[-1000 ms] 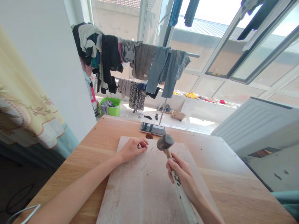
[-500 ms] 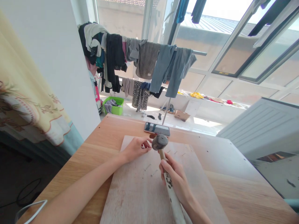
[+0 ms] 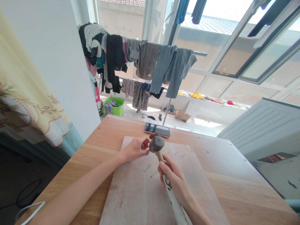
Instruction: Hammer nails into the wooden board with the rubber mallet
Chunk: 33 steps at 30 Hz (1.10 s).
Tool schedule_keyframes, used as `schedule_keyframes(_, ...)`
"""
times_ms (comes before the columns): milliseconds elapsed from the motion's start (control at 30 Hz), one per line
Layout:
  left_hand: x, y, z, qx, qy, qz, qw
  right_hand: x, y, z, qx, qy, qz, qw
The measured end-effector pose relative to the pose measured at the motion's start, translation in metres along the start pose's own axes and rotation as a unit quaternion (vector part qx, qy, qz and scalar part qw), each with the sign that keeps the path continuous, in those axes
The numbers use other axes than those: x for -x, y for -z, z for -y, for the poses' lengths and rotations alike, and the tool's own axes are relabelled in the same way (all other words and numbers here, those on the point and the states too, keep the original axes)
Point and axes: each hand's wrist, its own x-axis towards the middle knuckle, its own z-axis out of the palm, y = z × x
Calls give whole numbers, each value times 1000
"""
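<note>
A smartphone (image 3: 157, 130) lies flat near the far edge of the wooden table (image 3: 236, 195). Beyond it, clothes (image 3: 147, 61) hang from a metal drying rack (image 3: 200, 53) at upper centre, above a green plastic basket (image 3: 113, 107) and a cardboard box (image 3: 182, 116). A floral curtain (image 3: 30, 103) hangs at left.

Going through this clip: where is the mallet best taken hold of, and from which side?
Probably by the handle, along its pale shaft, coming from the near right. The shaft slopes from the dark head back toward the person, so its free end lies on that side, well away from the head. The right hand wraps it there, nearer the head than the end.
</note>
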Motion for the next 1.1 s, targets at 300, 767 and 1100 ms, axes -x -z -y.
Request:
schedule_keyframes(300,16,14,-53,-267,-89,258,924,-1,10,-1,-31,17,-64,997)
schedule_keyframes(767,13,20,-43,-275,-64,205,937,-3,8,-4,-24,4,-53,998)
schedule_keyframes(1100,-1,22,18,67,47,0,997,-6,4,-6,-28,-6,-39,999)
